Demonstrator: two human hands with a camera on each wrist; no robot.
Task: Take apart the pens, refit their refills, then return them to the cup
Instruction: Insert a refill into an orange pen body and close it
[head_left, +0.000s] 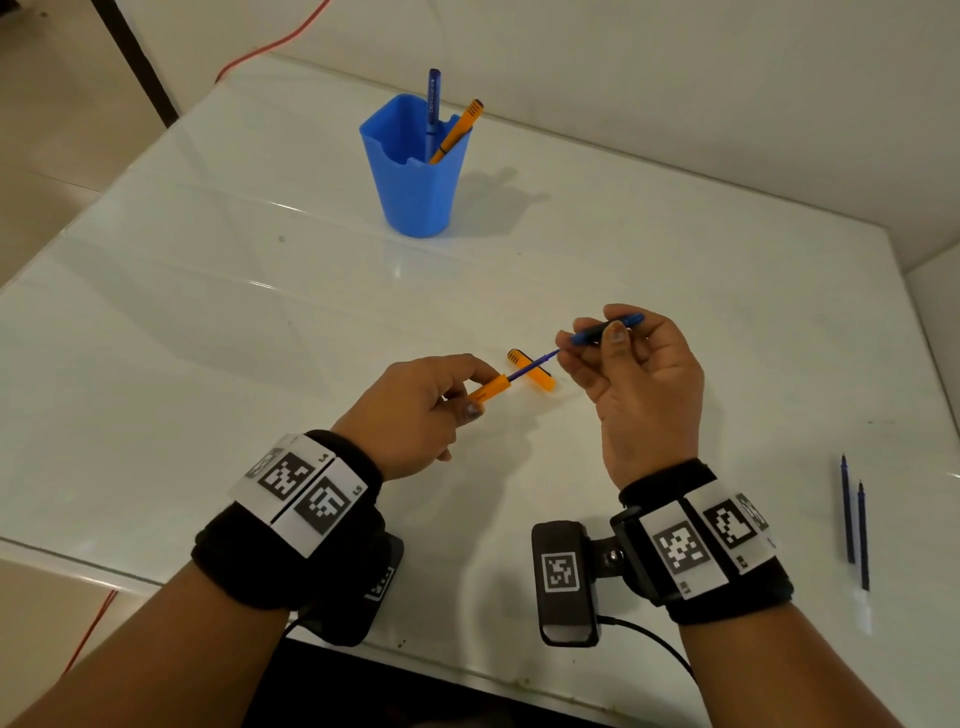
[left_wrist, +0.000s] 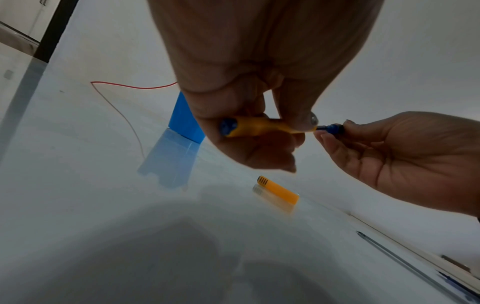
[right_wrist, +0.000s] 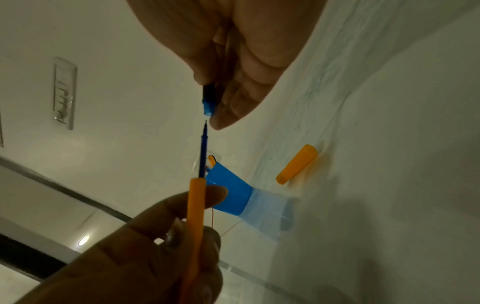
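My left hand (head_left: 447, 400) pinches an orange pen barrel (head_left: 491, 388) (left_wrist: 262, 126) (right_wrist: 194, 222). A blue refill (head_left: 535, 365) (right_wrist: 202, 152) sticks out of its open end toward the right. My right hand (head_left: 597, 338) pinches a blue and black grip section (head_left: 605, 328) (right_wrist: 208, 100) (left_wrist: 335, 128), its mouth just off the refill's tip. An orange cap (head_left: 531, 369) (left_wrist: 278, 189) (right_wrist: 297, 164) lies on the table under the two hands. The blue cup (head_left: 413, 166) (left_wrist: 183, 120) (right_wrist: 228, 195) stands at the back with a blue pen (head_left: 433, 104) and an orange pen (head_left: 460, 130) in it.
Two loose blue refills (head_left: 854, 519) (left_wrist: 405, 265) lie side by side near the table's right edge. A red cable (head_left: 270, 47) (left_wrist: 124, 102) runs off the far left corner. The glossy white table (head_left: 208, 312) ends at a wall on the right.
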